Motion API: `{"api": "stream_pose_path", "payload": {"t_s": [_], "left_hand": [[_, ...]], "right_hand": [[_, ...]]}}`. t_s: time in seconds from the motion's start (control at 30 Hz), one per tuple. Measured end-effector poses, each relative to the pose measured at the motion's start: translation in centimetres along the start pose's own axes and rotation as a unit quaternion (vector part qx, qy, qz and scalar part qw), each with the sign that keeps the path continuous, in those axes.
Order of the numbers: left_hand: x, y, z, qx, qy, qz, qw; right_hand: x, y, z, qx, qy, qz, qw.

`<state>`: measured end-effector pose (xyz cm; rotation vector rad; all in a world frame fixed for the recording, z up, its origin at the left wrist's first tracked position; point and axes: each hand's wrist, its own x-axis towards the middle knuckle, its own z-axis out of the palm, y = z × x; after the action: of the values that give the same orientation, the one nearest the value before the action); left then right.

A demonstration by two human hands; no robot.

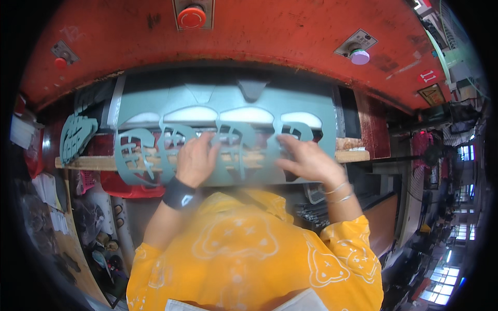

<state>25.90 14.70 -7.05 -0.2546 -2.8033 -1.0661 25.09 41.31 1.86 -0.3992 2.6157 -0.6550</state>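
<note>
The red press (259,36) overhung the grey sheet (228,103), leaving only a low gap behind. Both hands (194,158) (308,160) covered the cutouts (140,155); open room lay at right.

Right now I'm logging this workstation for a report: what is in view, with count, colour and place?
press machine: one, red-orange, across the top
round button: one, red, top centre
knob: one, pale purple, upper right
cut-out sheet: one, grey-teal, under both hands
stack of cut pieces: one, grey-teal, far left
wooden board: one, tan, under the sheet
left hand: black wristband, flat on the sheet
right hand: silver bangles, flat on the sheet
</note>
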Motion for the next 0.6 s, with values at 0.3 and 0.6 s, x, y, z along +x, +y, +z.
{"api": "stream_pose_path", "payload": {"t_s": [0.3,0.6], "left_hand": [[10.4,0.9,-5.2,-0.143,-0.043,0.028,0.988],[17.8,-1.3,2.0,-0.123,-0.043,0.131,0.983]], "right_hand": [[15.4,-2.0,-2.2,-0.070,0.272,-0.009,0.960],[18.1,-0.7,0.1,0.045,0.357,-0.057,0.931]]}}
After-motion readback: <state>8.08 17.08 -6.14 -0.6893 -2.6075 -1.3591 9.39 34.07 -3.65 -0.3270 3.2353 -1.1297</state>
